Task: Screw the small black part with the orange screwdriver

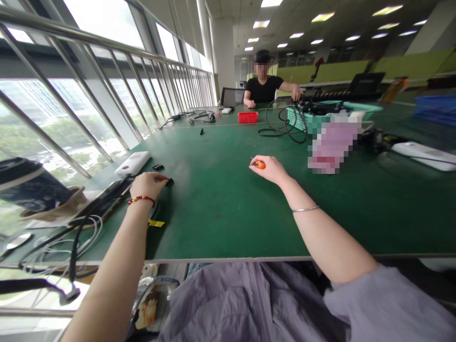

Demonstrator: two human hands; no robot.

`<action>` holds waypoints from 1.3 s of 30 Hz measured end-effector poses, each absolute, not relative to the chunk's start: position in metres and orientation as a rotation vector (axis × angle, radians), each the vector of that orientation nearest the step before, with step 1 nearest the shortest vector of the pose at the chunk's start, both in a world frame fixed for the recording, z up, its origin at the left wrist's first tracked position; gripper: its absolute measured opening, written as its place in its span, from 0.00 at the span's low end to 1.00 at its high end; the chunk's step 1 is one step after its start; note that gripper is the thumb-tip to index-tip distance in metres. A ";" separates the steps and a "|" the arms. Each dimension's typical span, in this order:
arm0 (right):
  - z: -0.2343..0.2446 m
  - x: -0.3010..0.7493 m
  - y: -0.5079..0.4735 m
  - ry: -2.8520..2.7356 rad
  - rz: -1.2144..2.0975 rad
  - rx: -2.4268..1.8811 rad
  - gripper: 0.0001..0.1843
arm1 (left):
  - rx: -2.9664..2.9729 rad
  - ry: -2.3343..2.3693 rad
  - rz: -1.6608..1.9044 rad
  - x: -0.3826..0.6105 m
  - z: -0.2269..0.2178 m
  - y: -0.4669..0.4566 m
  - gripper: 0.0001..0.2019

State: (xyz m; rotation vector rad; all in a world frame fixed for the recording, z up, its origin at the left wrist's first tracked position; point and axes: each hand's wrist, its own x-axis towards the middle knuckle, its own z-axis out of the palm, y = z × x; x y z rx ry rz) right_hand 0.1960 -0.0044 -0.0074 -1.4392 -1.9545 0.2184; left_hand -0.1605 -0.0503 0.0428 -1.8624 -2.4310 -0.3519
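1. The right hand [270, 168] is closed around a small tool with a rounded orange handle [261, 165]; the handle lies inside the grip, between thumb and fingers, and a thin tip shows just beyond them.
2. The left hand [144, 185] has its thumb and fingers together on a small black piece [170, 181], which sticks out past the fingertips, on the side toward the right hand. Whether this piece touches the table, I cannot tell.
3. The two hands are well apart, both above the green flat tabletop [213, 209].
4. Near the left hand, on its far side, lie another small black object [157, 166] and a white box with rounded corners [133, 164].
5. A yellow tag [156, 223] is beside the left wrist.
6. Farther away stands a red plastic basket [248, 118], in front of a seated person in a black shirt [262, 89].
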 end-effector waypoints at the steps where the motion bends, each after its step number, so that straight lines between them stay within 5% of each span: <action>1: -0.007 0.196 -0.005 -1.953 0.218 -1.439 0.10 | -1.864 -2.426 -0.359 -0.162 0.042 -0.050 0.15; 5: -0.005 0.195 -0.007 -1.947 0.216 -1.447 0.10 | -1.843 -2.434 -0.361 -0.168 0.040 -0.049 0.20; 9: 0.000 0.192 -0.009 -1.867 0.171 -1.511 0.12 | -1.983 -2.370 -0.385 -0.139 0.032 -0.038 0.14; 16: 0.009 0.196 -0.008 -1.472 0.089 -1.456 0.10 | -3.028 -1.437 -0.724 0.003 -0.004 -0.017 0.10; 24: 0.025 0.199 -0.008 -1.289 0.029 -1.383 0.16 | -2.928 -1.574 -0.910 -0.008 -0.011 -0.019 0.13; 39: 0.040 0.177 -0.027 -1.352 0.001 -1.058 0.12 | -2.870 -1.618 -0.867 -0.005 -0.011 -0.017 0.11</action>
